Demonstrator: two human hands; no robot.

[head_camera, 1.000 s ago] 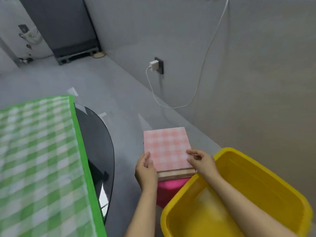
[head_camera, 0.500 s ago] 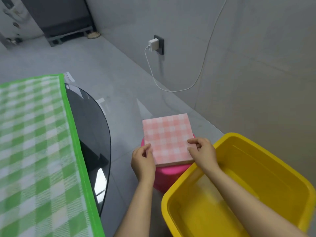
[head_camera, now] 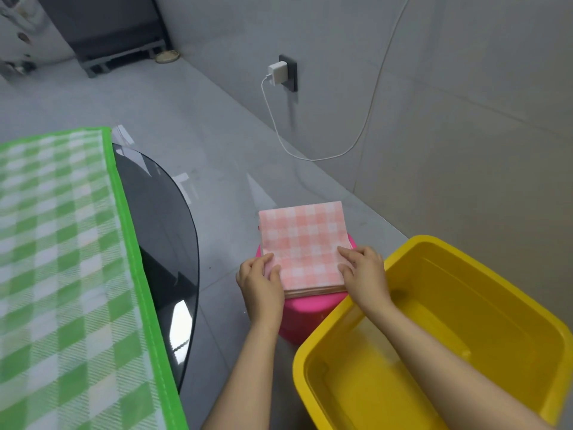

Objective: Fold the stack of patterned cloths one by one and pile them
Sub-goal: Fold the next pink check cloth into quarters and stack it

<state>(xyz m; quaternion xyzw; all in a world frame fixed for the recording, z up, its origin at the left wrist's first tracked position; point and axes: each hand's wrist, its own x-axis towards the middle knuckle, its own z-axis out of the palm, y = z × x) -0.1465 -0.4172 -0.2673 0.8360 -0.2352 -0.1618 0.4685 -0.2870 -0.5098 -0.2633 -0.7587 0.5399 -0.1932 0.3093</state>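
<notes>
From the head camera, the only view, a stack of pink checked cloths (head_camera: 302,243) rests on a pink stool (head_camera: 305,308) that stands on the floor just beside a yellow tub (head_camera: 465,330), with a glass-topped bench (head_camera: 161,231) under a green checked cloth (head_camera: 59,274) off to the person's left. The left hand (head_camera: 260,283) grips the stack's near-left corner, thumb on top and fingers curled round the edge; the right hand (head_camera: 364,271) holds the near-right corner, fingers bent and pinching the top layers. The stack overhangs the round stool on several sides, so a lopsided pull on one corner could likely tip it or slide the lower cloths off onto the floor or into the tub. Peeling the top cloth may also drag the next one along, since the layers lie flush and thin. Against a second ago, the stack has come down: it was then held above the stool, whose seat showed below it, and now sits on it. Both hands have kept their places at the near corners, and the camera has dipped lower over the scene.
</notes>
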